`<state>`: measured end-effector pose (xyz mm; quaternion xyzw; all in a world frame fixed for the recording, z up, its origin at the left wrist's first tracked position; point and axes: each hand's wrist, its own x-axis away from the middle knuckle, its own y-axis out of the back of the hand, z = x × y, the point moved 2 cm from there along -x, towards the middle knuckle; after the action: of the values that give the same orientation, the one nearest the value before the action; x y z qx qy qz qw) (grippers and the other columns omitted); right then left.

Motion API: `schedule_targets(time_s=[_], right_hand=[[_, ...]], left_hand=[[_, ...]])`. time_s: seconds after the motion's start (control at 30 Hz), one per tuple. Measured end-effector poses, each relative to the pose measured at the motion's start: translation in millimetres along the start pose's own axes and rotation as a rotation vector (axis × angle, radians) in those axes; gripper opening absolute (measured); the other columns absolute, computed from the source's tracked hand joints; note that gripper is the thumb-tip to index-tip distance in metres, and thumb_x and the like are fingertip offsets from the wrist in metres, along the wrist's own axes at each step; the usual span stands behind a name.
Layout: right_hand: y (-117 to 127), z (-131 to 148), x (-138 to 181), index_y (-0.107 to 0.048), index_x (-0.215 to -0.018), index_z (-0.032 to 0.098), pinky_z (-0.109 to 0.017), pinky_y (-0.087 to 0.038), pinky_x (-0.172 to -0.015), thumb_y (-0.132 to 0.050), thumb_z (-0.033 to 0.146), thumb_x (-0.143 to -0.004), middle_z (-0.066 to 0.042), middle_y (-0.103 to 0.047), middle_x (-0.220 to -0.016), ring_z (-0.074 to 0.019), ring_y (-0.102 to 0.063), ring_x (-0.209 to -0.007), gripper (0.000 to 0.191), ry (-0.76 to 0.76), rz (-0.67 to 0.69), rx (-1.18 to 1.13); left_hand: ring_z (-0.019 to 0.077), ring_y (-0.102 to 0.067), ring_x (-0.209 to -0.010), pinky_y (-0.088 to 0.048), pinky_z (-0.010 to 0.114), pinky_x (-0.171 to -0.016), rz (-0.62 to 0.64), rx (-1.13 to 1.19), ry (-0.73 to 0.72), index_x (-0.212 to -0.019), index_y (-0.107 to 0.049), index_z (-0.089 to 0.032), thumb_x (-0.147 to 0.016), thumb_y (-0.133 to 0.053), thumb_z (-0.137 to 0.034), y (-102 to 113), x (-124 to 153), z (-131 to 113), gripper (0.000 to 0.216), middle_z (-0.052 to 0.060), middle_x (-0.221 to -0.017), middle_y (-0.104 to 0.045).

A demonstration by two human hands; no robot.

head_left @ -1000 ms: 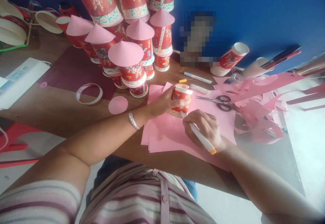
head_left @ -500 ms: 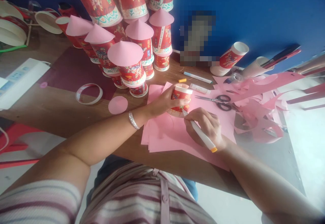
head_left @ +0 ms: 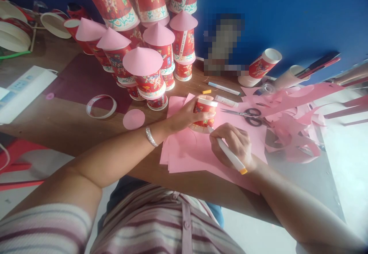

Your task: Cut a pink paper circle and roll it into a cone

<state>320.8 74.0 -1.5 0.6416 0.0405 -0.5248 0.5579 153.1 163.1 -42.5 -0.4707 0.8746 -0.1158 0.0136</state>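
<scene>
A red printed paper cup [head_left: 204, 110] with a white band along its lower edge is held in my left hand [head_left: 188, 114], whose fingers wrap round it. My right hand [head_left: 232, 144] grips a white marker [head_left: 230, 155] with an orange end, its tip at the cup's lower white band. Orange strokes show on that band. Beneath both hands lie pink paper sheets [head_left: 189, 150]. Just beyond the cup are an orange marker cap [head_left: 206, 91], a capped white marker [head_left: 224, 88] and a small white tube [head_left: 226, 101]. Scissors [head_left: 248, 115] rest right of the cup.
Cup towers with pink cone roofs [head_left: 143, 60] stand at the back left. Pink paper scraps [head_left: 299, 131] heap on the right, near a pen holder [head_left: 291, 76] and a red cup [head_left: 263, 64]. A tape roll [head_left: 101, 106] and pink disc [head_left: 133, 119] lie left.
The marker tip and my right hand have shifted slightly to the right and down along the cup's white band. My left hand keeps its hold on the cup almost unmoved.
</scene>
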Motion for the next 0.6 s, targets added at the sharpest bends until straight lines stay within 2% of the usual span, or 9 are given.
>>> schedule_targets(time_s=[0.33,0.6], right_hand=[[-1.7,1.2,3.1,-0.052,-0.095,0.024,-0.024,-0.043,-0.051,-0.057,0.001,-0.092,0.004,-0.058,-0.072,-0.0108,-0.053,-0.056,0.023,0.001,-0.002,-0.011],[-1.9,3.6,1.4,-0.052,-0.095,0.024,-0.023,-0.043,-0.050,-0.057,0.002,-0.094,0.005,-0.059,-0.071,-0.0099,-0.052,-0.054,0.023,-0.008,0.003,-0.041]], left_hand=[[0.0228,-0.065,-0.114,-0.055,0.037,-0.096,-0.022,-0.002,0.017,-0.139,-0.060,-0.022,-0.081,-0.084,-0.037,0.1,0.3,-0.7,0.065,0.007,-0.125,-0.066],[0.0202,-0.065,-0.104,-0.053,0.038,-0.095,-0.017,0.092,0.010,-0.134,-0.060,-0.022,-0.080,-0.085,-0.035,-3.0,3.3,1.1,0.061,0.007,-0.119,-0.066]])
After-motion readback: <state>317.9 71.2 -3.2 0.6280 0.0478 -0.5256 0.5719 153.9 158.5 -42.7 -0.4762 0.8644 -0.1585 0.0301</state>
